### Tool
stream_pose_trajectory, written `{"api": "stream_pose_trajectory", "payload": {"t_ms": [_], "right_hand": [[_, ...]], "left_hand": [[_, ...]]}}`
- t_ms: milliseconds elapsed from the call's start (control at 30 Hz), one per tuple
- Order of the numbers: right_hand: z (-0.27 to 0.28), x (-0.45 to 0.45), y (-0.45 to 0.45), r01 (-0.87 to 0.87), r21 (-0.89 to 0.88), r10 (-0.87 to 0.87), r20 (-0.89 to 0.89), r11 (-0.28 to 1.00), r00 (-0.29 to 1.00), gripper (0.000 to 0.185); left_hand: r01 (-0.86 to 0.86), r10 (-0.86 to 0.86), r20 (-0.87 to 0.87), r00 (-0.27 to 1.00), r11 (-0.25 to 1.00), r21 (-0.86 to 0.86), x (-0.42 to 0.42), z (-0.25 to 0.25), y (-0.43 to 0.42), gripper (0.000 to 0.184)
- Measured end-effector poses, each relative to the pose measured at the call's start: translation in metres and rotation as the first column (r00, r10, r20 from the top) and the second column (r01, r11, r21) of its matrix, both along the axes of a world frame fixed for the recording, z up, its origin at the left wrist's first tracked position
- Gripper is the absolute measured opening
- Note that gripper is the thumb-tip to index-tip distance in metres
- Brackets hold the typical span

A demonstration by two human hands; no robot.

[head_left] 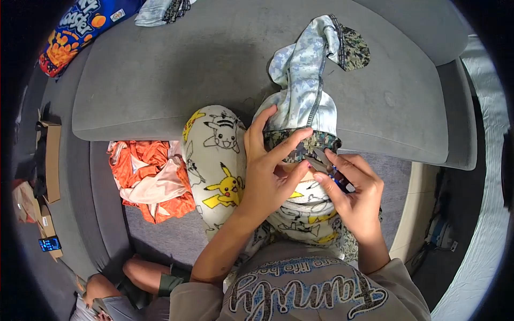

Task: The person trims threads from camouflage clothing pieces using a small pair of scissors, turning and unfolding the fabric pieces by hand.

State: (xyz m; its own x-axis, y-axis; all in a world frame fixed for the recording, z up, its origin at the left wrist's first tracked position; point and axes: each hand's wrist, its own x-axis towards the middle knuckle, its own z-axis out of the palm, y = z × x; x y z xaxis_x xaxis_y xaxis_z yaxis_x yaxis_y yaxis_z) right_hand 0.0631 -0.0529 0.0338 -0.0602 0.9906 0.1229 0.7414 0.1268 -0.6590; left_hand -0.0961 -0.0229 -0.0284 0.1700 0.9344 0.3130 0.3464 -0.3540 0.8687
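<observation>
A camouflage garment (305, 80), pale on its wrong side with a dark green camouflage band (289, 144), lies over my right knee and reaches onto the grey sofa seat. My left hand (270, 168) grips the band, its forefinger lying along it and its thumb near the lower edge. Between the thumb and fingers of my right hand (350, 187) is a small pair of thread snips (323, 158). Their metal blades point at the band, close to my left thumb. My fingers partly hide the handle, and whether the blades touch a thread cannot be seen.
A grey sofa seat (214, 69) spans the front. An orange and white cloth heap (152, 179) lies left of my legs. A blue snack bag (80, 35) and another camouflage piece (160, 12) sit at the back left. Another person's legs (142, 275) are at lower left.
</observation>
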Motion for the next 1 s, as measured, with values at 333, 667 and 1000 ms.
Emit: {"api": "stream_pose_trajectory", "payload": {"t_ms": [333, 667, 1000], "right_hand": [[0.004, -0.003, 0.000, 0.036, -0.008, -0.036, 0.003, 0.999, 0.999, 0.031], [0.002, -0.004, 0.003, 0.036, 0.042, -0.037, 0.024, 0.998, 0.999, 0.032], [0.019, 0.004, 0.007, -0.038, -0.005, 0.033, -0.412, 0.999, 0.911, 0.035]], "left_hand": [[-0.040, 0.042, 0.078, 0.996, 0.999, -0.031, 0.004, 0.001, -0.001, 0.045], [-0.030, 0.029, 0.096, 0.995, 0.999, 0.015, 0.004, -0.004, -0.001, 0.042], [-0.058, 0.057, 0.072, 0.996, 0.998, 0.015, 0.003, -0.002, -0.001, 0.040]]}}
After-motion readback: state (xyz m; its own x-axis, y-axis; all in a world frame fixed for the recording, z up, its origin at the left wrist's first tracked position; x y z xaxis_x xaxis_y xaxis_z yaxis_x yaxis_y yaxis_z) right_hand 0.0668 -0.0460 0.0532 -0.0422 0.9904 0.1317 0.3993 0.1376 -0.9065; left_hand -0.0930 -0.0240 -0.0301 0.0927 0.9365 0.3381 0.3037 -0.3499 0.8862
